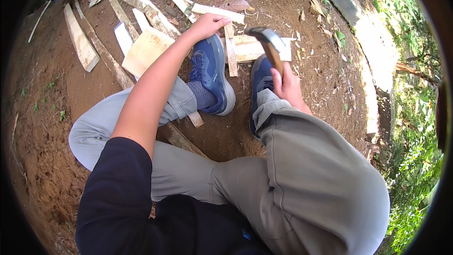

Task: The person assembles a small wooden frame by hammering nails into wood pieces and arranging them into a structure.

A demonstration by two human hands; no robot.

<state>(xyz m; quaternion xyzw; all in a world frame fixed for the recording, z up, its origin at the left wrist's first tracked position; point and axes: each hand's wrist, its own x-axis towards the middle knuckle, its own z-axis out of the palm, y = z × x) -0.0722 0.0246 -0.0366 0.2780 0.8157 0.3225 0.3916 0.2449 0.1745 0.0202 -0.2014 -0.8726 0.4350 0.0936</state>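
The right hand (288, 85) wraps tight round a hammer (269, 42), head raised. The left hand (207, 23) presses a wooden strip (231, 49), fingers curled, perhaps pinching something tiny.

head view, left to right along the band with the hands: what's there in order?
Loose wood slat → square plywood piece → left hand → upright narrow strip → hammer → right hand → concrete curb.
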